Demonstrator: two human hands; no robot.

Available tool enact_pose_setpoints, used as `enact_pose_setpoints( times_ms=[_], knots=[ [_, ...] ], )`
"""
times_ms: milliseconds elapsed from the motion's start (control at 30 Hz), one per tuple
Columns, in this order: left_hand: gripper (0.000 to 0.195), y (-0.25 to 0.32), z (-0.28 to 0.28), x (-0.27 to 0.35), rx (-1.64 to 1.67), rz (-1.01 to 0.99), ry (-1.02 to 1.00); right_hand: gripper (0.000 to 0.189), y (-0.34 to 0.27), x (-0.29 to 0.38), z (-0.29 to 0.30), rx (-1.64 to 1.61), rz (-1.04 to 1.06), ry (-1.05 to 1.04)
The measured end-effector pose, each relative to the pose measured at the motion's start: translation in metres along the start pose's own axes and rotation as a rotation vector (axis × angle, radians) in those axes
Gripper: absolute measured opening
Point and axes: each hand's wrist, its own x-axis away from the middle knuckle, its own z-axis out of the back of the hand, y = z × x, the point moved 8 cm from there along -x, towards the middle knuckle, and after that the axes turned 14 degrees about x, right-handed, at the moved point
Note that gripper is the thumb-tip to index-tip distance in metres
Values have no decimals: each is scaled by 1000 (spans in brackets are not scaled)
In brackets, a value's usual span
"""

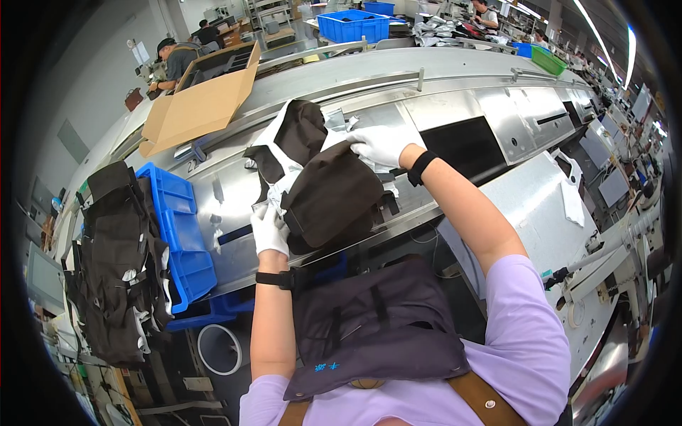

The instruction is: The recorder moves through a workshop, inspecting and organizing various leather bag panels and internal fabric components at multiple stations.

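A dark brown sewn fabric piece with white lining [335, 194], perhaps part of a bag, lies bunched on the metal worktop. My left hand [269, 230], in a white glove, pinches its white edge at the lower left. At its upper right, my gloved right hand [381, 145] grips the top edge of the brown cloth. White lining and a second brown panel [301, 130] spread out behind the front part. Short dark straps hang at the piece's right side.
On my left, a blue plastic crate [184, 234] carries a heap of similar dark pieces [114, 261]. An opened cardboard box [205, 104] stands beyond the worktop. A dark rectangular opening [463, 148] lies right of the piece. A sewing machine [613, 277] stands at far right. Several people work in the background.
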Motion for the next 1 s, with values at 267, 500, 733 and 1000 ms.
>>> enact_pose_setpoints(
  times_ms=[267, 500, 733, 1000],
  knots=[
    [44, 52, -91, 56, -1253, -913, -471, 31, 6, -17, -38, 133, 11, 2],
    [43, 47, -104, 45, -1709, -580, -527, 34, -16, -23, -54, 226, 138, -349],
    [24, 20, -121, 59, -1894, -858, -619, 34, 0, -28, -67, 29, 238, -232],
    [11, 47, -129, 52, -1753, -1146, -541, 21, -16, -18, -46, 428, 232, -134]
  ],
)
